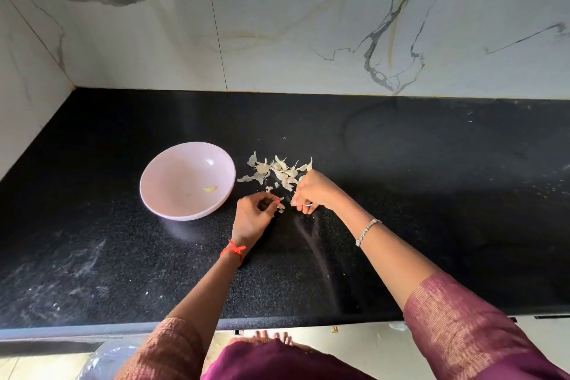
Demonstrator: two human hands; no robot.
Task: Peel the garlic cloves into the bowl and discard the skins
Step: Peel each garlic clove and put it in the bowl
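Sleeves (456, 327) are reaching in, left hand (256, 214) is pinching a skin scrap (281, 207), right hand (311, 191) is sitting curled by the skin pile (277, 170), can't tell if holding anything.

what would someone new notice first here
The pale pink bowl stands out on the black countertop, left of centre, with one peeled garlic clove inside. Right of it lies a scatter of papery garlic skins; the left hand and right hand work at its near edge with curled fingers, though what they grip is too small to tell.
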